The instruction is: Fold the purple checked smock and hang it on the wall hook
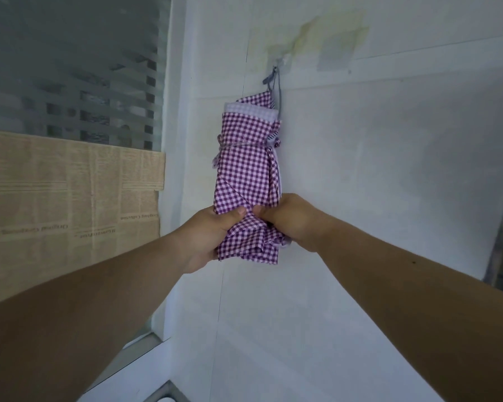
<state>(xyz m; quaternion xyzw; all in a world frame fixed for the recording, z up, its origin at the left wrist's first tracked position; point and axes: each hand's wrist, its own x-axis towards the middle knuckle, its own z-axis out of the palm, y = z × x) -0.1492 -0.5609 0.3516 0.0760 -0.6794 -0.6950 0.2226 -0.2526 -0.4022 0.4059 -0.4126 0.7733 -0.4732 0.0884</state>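
Folded purple-and-white checked cotton smock [249,169], long axis vertical, hanging by grey loop [274,82] from clear adhesive wall hook [284,63] directly above grip; left hand [208,237] and right hand [291,219] pinching lower end, equally near

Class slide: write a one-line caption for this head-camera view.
Both hands, left and right, grip the folded purple checked smock, hanging from the wall hook.

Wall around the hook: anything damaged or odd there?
Yes. Above and right of the clear wall hook, the white wall carries yellowed adhesive stains and a grey tape patch. The folded purple checked smock hangs by its grey cord.
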